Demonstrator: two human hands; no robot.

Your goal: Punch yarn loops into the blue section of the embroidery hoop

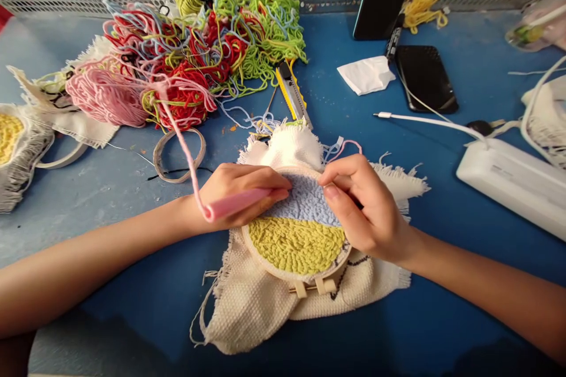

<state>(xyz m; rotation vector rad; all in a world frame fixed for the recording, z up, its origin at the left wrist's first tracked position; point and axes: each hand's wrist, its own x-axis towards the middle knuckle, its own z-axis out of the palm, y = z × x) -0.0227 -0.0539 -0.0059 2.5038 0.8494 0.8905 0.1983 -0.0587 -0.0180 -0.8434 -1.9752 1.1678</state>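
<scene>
A round embroidery hoop (270, 265) lies on the blue table, clamping cream cloth (252, 306). Inside it, a yellow-green looped patch (294, 243) fills the near half and a pale blue patch (307, 203) the far half. My left hand (234, 191) grips a pink punch needle (234, 203) whose tip meets the blue patch; pink yarn (179, 129) runs from it up to the yarn heap. My right hand (362, 206) rests on the hoop's right side with thumb and fingers pinched at its far rim; what they pinch is hidden.
A tangled heap of pink, red and green yarn (194, 53) fills the back left. Nearby lie a yellow utility knife (292, 91), a loose hoop ring (179, 156), a white tissue (366, 75), a black phone (425, 78), a white power strip (513, 179) and another hooped piece (17, 150).
</scene>
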